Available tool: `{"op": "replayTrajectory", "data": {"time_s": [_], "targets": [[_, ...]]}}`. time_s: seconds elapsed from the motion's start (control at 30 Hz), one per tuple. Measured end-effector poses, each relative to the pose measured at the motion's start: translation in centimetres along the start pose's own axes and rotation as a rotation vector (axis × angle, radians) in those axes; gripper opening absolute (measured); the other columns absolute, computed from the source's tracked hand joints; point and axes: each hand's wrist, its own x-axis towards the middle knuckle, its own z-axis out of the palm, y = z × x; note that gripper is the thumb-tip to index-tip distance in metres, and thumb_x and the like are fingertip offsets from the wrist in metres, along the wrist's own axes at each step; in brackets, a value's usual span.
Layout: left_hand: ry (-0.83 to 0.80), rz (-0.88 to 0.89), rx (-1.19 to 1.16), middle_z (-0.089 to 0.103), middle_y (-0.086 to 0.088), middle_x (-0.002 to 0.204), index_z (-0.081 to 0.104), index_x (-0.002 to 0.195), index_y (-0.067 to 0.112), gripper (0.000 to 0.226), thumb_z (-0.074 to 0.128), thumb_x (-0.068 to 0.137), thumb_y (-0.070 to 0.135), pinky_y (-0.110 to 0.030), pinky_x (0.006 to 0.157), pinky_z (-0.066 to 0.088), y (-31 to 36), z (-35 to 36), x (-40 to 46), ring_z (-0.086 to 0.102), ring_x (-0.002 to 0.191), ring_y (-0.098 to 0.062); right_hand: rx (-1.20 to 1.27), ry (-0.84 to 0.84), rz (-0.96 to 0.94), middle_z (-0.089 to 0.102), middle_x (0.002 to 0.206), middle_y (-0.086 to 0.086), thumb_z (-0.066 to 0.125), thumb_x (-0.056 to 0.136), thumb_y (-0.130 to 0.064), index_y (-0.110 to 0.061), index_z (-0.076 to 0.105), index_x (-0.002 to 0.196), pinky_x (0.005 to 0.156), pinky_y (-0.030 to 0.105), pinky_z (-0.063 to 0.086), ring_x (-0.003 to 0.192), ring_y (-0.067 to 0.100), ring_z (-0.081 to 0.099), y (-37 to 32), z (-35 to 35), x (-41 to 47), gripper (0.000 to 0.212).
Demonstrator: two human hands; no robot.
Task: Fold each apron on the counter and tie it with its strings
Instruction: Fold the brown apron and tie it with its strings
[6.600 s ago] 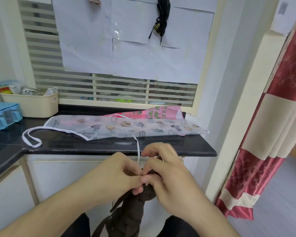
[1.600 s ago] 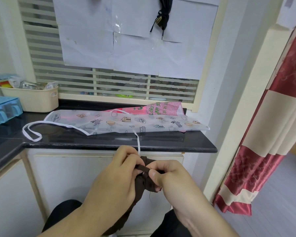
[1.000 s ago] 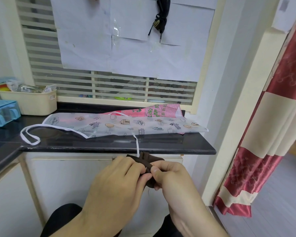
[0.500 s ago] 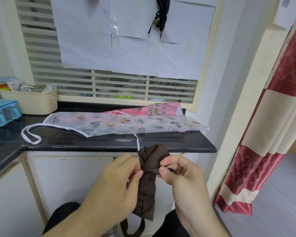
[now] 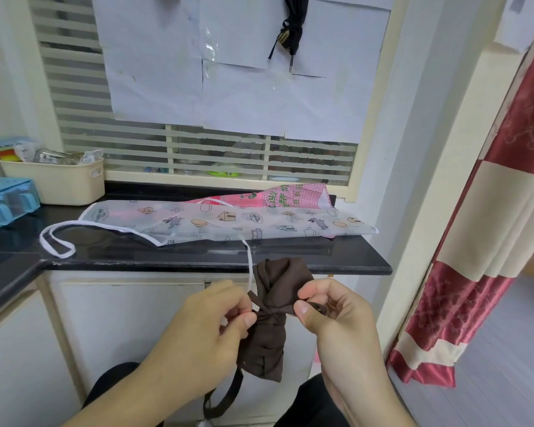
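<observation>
Brown apron (image 5: 272, 322) is held off the table's (image 5: 198, 257) front edge, a string end pinched by each hand's (image 5: 207, 331) (image 5: 336, 315) fingers. Printed apron (image 5: 228, 221) is spread on the table.

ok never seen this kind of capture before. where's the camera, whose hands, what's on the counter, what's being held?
No robot here: a person wears one wide-angle camera on the head, looking down at their own bare hands. The left hand and right hand each pinch a strap end at the knot around a folded brown apron, held in the air in front of the black counter. On the counter lie a printed translucent apron with white strings, a pink checked apron partly under it, a cream basket and a blue box.
</observation>
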Motion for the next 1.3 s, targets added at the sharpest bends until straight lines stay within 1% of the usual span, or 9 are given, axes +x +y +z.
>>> {"op": "replayTrajectory", "data": {"time_s": [0.1, 0.3, 0.5, 0.63, 0.83, 1.0, 1.1, 1.2, 1.3], "targets": [[-0.117, -0.18, -0.147, 0.07, 0.011, 0.087, 0.067, 0.087, 0.031, 0.012, 0.068, 0.098, 0.027, -0.039, 0.085, 0.059, 0.4, -0.3, 0.6, 0.07, 0.086, -0.012, -0.002, -0.017, -0.011, 0.058, 0.07, -0.001, 0.067, 0.091, 0.01, -0.014, 0.073, 0.086, 0.071, 0.024, 0.05, 0.079, 0.034, 0.062, 0.1, 0.3, 0.3, 0.025], [-0.16, -0.55, -0.494, 0.075, 0.0, 0.089, 0.074, 0.097, 0.029, 0.056, 0.08, 0.067, 0.076, -0.039, 0.083, 0.065, 1.2, -0.3, 1.3, 0.075, 0.082, -0.013, -0.04, -0.06, -0.051, 0.065, 0.074, 0.0, 0.068, 0.092, 0.007, -0.016, 0.073, 0.085, 0.072, 0.025, 0.051, 0.072, 0.01, 0.061, -0.9, 0.9, 0.0, 0.025], [-0.266, -0.579, -0.832, 0.078, -0.014, 0.105, 0.084, 0.086, 0.02, 0.022, 0.071, 0.094, 0.037, -0.054, 0.084, 0.063, 2.0, -0.7, 1.5, 0.077, 0.094, -0.039, 0.044, -0.156, -0.037, 0.074, 0.099, 0.008, 0.073, 0.093, -0.012, -0.027, 0.078, 0.1, 0.083, 0.023, 0.055, 0.094, 0.01, 0.069, -1.3, 1.3, -0.1, 0.018], [-0.072, -0.574, -1.014, 0.077, -0.018, 0.11, 0.084, 0.083, 0.016, 0.024, 0.069, 0.094, 0.031, -0.054, 0.079, 0.065, 1.7, -1.0, 1.9, 0.077, 0.093, -0.042, 0.117, -0.172, 0.1, 0.064, 0.13, -0.013, 0.078, 0.066, -0.051, -0.047, 0.063, 0.129, 0.096, 0.023, 0.045, 0.121, -0.004, 0.061, 0.3, 0.8, 0.0, 0.064], [0.053, -0.566, -1.198, 0.075, -0.021, 0.121, 0.075, 0.119, 0.003, 0.034, 0.06, 0.099, 0.026, -0.057, 0.091, 0.06, 1.9, -0.8, 2.5, 0.074, 0.109, -0.043, 0.231, -0.359, 0.209, 0.077, 0.1, 0.02, 0.079, 0.077, -0.014, -0.021, 0.054, 0.134, 0.095, 0.05, 0.059, 0.094, 0.04, 0.076, 2.4, 1.8, -0.9, 0.063], [-0.045, -0.611, -1.072, 0.076, -0.017, 0.121, 0.075, 0.121, 0.003, 0.035, 0.07, 0.095, 0.026, -0.057, 0.098, 0.057, 0.8, -1.5, 2.3, 0.075, 0.111, -0.034, 0.146, -0.264, 0.175, 0.058, 0.063, 0.019, 0.074, 0.092, -0.003, -0.012, 0.054, 0.13, 0.044, 0.026, 0.038, 0.043, 0.024, 0.046, 1.7, 1.7, 0.1, 0.044], [0.03, -0.619, -0.895, 0.067, -0.005, 0.136, 0.052, 0.144, 0.01, 0.084, 0.094, 0.071, 0.014, -0.042, 0.092, 0.06, -0.6, -2.4, 2.6, 0.075, 0.11, -0.021, -0.019, -0.22, 0.107, 0.06, 0.067, -0.003, 0.065, 0.096, 0.004, -0.024, 0.058, 0.123, 0.048, 0.025, 0.034, 0.051, 0.017, 0.044, 0.4, 0.7, 0.6, 0.039], [-0.094, -0.41, -0.33, 0.028, 0.022, 0.155, 0.013, 0.159, 0.041, 0.124, 0.096, 0.07, 0.023, -0.01, 0.096, 0.039, -1.3, -3.3, 3.0, 0.046, 0.13, 0.003, -0.208, -0.271, 0.028, 0.075, 0.089, -0.009, 0.071, 0.093, -0.002, -0.037, 0.059, 0.115, 0.067, 0.023, 0.041, 0.07, 0.006, 0.063, -0.6, 1.2, 1.3, 0.043], [-0.307, -0.206, -0.154, 0.051, 0.029, 0.143, 0.031, 0.147, 0.058, 0.103, 0.094, 0.069, 0.035, -0.014, 0.103, 0.043, -1.0, -3.3, 3.4, 0.052, 0.126, 0.01, -0.315, -0.365, -0.036, 0.073, 0.098, -0.008, 0.072, 0.092, -0.006, -0.037, 0.063, 0.104, 0.08, 0.027, 0.052, 0.091, 0.009, 0.071, -1.0, 2.8, 2.0, 0.035]]}}
